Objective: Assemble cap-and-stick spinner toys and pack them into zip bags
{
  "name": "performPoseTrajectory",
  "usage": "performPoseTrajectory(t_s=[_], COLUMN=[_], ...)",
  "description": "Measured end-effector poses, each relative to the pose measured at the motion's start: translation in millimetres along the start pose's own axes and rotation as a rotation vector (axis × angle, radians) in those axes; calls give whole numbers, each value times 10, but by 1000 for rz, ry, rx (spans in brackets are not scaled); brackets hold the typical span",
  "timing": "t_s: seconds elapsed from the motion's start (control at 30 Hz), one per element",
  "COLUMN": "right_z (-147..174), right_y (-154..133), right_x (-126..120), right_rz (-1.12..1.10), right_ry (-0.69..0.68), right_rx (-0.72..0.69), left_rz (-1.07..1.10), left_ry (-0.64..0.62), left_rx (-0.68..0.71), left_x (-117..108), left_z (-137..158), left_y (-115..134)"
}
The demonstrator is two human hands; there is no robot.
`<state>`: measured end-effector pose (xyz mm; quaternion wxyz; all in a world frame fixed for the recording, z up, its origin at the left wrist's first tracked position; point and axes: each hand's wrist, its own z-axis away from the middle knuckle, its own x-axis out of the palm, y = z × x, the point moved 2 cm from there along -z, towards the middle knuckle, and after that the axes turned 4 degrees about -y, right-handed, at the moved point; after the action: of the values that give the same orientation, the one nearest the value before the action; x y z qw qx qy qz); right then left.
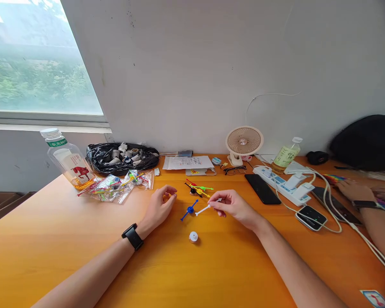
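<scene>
My right hand (232,206) pinches a white plastic arrow (202,210) near its upper right part, holding it slanted just over the table. My left hand (160,205) rests on the table, fingers loosely bent and apart, with nothing in it. Between the hands lies a blue arrow on a round blue base (190,210). Nearer to me a small white round base with a knob (193,236) stands alone. Behind the blue one sit a black arrow piece (193,191), a yellow one (199,192) and a green arrow (207,188), close together, with a red arrow beside them.
Clear plastic bags of coloured arrows (115,188) lie at left by a tilted drink bottle (71,162) and a black rubbish bag (93,154). Glasses (235,170), a small fan (244,141), a phone (262,189) and a power strip (284,184) stand right. Another person's hand (349,188) works far right.
</scene>
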<state>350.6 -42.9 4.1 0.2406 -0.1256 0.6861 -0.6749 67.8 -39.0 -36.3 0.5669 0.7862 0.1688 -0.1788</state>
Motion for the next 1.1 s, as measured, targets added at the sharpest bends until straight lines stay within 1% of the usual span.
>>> performPoseTrajectory(t_s=[0.1, 0.2, 0.43, 0.53, 0.63, 0.7, 0.77, 0.83, 0.9, 1.0, 1.1], right_z=[-25, -39, -39, -28, -13, -8, -10, -15, -20, -17, -7], right_y=[15, 27, 11, 10, 24, 27, 24, 24, 32, 51, 63], right_x=[15, 58, 139, 164, 194, 194, 167, 126, 108, 150, 231], right_rz=[-36, -51, 20, 36, 48, 45, 58, 110, 169, 218, 293], right_ry=[53, 55, 65, 64, 22, 16, 63, 137, 167, 113, 71], right_rx=[-46, -81, -119, -114, -79, -86, -127, -158, -153, -135, -165], left_rz=[6, 14, 16, 19, 15, 11, 10, 14, 12, 3, 8], left_ry=[-10, -15, -5, -5, -10, -11, -8, -8, -10, -6, -5], left_rx=[-2, -2, 5, 2, 0, -4, -7, -5, -4, -3, 6], left_x=[4, 4, 7, 10, 7, 4, 2, 4, 8, 11, 13], left_z=[-3, -3, -2, -3, -2, -1, 0, 0, 1, 2, 3], left_y=[-7, -10, -22, -25, -11, 0, 7, 6, 0, -14, -24])
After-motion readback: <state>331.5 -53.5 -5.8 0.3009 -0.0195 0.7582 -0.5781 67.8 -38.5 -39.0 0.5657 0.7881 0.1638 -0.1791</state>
